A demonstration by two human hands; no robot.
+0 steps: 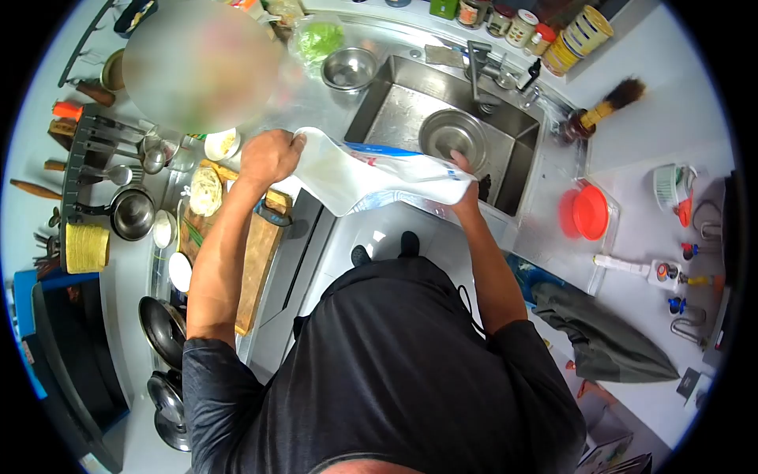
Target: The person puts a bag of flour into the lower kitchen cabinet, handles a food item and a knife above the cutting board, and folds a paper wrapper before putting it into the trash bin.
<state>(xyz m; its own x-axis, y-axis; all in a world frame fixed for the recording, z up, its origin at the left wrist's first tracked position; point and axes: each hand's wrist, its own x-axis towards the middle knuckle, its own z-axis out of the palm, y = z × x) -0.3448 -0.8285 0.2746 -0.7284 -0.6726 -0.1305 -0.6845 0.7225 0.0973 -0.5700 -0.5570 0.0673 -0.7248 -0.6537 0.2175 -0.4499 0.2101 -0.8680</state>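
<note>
A white plastic bag (379, 175) with blue and red print is stretched between my two hands, above the floor and in front of the sink's near edge. My left hand (272, 159) is closed on the bag's left end, thumb on top. At its other end, my right hand (466, 183) grips the bag, its fingers partly hidden behind the plastic. Whether anything is inside the bag, I cannot tell. Under my left forearm lies a wooden cutting board (251, 272), with a pale, leafy vegetable head (207, 192) at its far end.
Beyond the bag is a steel sink (403, 107) holding a metal bowl (452, 136). Another steel bowl (349, 69) stands on the counter by bagged greens (320, 41). A red basin (591, 212) sits right of the sink. Pans (162, 330) line the left side.
</note>
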